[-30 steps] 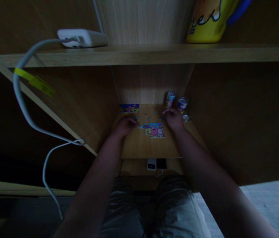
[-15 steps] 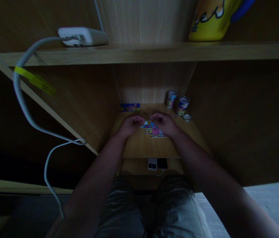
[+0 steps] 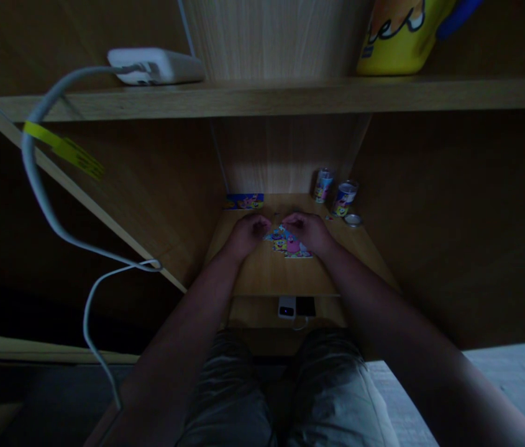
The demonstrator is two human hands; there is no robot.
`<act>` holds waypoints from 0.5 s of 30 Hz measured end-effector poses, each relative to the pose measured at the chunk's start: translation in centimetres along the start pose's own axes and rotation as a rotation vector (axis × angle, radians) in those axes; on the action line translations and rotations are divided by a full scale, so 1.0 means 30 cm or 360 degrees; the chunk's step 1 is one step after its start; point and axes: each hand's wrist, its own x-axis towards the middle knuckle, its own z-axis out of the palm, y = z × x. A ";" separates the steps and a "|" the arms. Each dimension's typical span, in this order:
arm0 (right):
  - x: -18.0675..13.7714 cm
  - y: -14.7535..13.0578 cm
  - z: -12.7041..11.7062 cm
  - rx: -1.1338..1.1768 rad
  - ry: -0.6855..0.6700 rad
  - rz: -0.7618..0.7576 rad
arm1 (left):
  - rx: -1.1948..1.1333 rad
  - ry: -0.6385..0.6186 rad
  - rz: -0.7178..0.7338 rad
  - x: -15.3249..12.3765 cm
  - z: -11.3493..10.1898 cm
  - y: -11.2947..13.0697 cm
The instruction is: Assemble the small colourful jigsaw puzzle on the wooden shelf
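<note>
A partly joined cartoon jigsaw puzzle (image 3: 292, 243) lies on the wooden desk, showing a pink figure and a yellow one. At its upper edge, my right hand (image 3: 307, 230) is closed in a pinch, with a small pale puzzle piece (image 3: 282, 228) at its fingertips. My left hand (image 3: 251, 233) hovers at the puzzle's left side, fingers curled together. Whether anything sits between those left fingers is too dark and small to tell. A loose piece (image 3: 328, 218) lies to the right, beyond my right hand.
Two printed cans, one (image 3: 322, 185) behind the other (image 3: 345, 197), stand back right beside a round lid (image 3: 352, 220). A blue picture card (image 3: 244, 202) is back left. Overhead, a shelf (image 3: 262, 99) holds a white adapter (image 3: 159, 66) and yellow mug (image 3: 392, 43). A cable (image 3: 41, 180) hangs left.
The pale puzzle piece has shifted from near my left fingertips to my right fingertips. My left fingers have curled in more. The rest of the puzzle looks the same.
</note>
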 end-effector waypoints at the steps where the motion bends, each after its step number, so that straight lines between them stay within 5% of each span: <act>1: 0.001 0.003 0.002 -0.0021 0.0021 0.0007 | 0.0061 -0.0013 0.0029 0.001 -0.002 -0.004; 7: 0.004 0.009 0.014 -0.0120 -0.0021 -0.0011 | 0.0275 -0.0236 0.0180 0.000 -0.004 -0.018; 15: 0.009 0.017 0.018 -0.0179 -0.0149 -0.0068 | 0.0377 -0.0275 0.0208 -0.005 -0.005 -0.024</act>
